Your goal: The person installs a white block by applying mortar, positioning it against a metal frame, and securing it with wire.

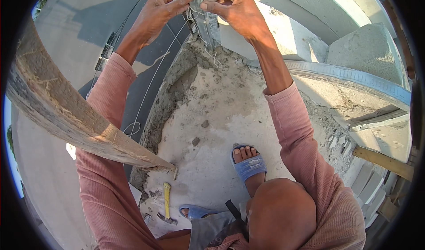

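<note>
- A weathered wooden plank (75, 117) crossed the left side above the rough concrete slab (221, 117).
- A yellow-handled hammer (167, 203) lay on it, near the sandalled feet.
- The left hand (161, 6) and right hand (234, 6) pinched thin white string (195, 17) against a grey upright post (201, 11); light, limp, best held near the knot.
- No packages or labels showed.

Single head cam, fisheye, looking steeply down

Sits above the person's raised forearms, close to them; left hand (161, 6) and right hand (232, 6) at the top edge, concrete ledge (221, 113) and sandalled feet below, street far beneath at left; straight edges bow near the rim, dark corners; no second view to overlap
</note>
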Available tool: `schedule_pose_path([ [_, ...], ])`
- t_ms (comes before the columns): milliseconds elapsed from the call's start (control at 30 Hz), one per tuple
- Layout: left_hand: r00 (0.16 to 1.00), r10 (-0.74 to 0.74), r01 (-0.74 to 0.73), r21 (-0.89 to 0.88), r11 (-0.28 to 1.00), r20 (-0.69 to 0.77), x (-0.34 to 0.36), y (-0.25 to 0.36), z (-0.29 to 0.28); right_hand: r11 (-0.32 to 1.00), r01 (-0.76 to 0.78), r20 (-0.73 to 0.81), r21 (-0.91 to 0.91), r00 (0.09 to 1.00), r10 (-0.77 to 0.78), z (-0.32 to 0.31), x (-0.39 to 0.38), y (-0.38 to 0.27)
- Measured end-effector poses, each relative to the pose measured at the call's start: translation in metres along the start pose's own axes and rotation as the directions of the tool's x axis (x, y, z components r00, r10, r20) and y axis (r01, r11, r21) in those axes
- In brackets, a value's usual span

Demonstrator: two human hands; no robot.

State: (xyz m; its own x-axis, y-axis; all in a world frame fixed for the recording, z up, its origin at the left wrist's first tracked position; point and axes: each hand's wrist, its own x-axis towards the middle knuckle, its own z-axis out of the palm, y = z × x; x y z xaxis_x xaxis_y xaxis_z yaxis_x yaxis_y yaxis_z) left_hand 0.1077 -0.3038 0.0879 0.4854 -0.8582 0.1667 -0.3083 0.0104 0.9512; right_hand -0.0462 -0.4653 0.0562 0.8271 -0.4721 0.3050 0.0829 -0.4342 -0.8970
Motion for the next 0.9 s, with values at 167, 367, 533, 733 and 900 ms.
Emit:
schedule_pose_path([
  [167, 0.998, -0.040, 0.044, -0.114, 0.992, 0.044, -0.003, 0.007, 0.001, 0.992, 0.034, -0.070, 0.121, 0.997, -0.026, 0.014, -0.001, -0.010],
  [367, 0.995, -0.080, 0.085, -0.101, 0.991, 0.058, -0.002, 0.008, 0.001, 0.935, 0.315, -0.241, -0.159, 0.906, -0.347, 0.040, 0.003, -0.005],
  [533, 0.995, -0.058, 0.068, -0.129, 0.989, 0.080, 0.000, 0.008, 0.002, 0.935, 0.339, -0.253, -0.101, 0.900, -0.354, 0.040, 0.014, -0.003],
  [733, 0.996, -0.059, 0.069, -0.154, 0.986, 0.068, 0.003, 0.002, -0.001, 0.951, 0.293, -0.149, 0.103, 0.950, -0.276, 0.033, 0.023, -0.003],
  [900, 0.999, -0.040, 0.040, -0.010, 0.999, 0.030, 0.003, 0.004, 0.000, 0.937, 0.340, -0.208, -0.084, 0.913, -0.350, 0.039, 0.021, 0.007],
])
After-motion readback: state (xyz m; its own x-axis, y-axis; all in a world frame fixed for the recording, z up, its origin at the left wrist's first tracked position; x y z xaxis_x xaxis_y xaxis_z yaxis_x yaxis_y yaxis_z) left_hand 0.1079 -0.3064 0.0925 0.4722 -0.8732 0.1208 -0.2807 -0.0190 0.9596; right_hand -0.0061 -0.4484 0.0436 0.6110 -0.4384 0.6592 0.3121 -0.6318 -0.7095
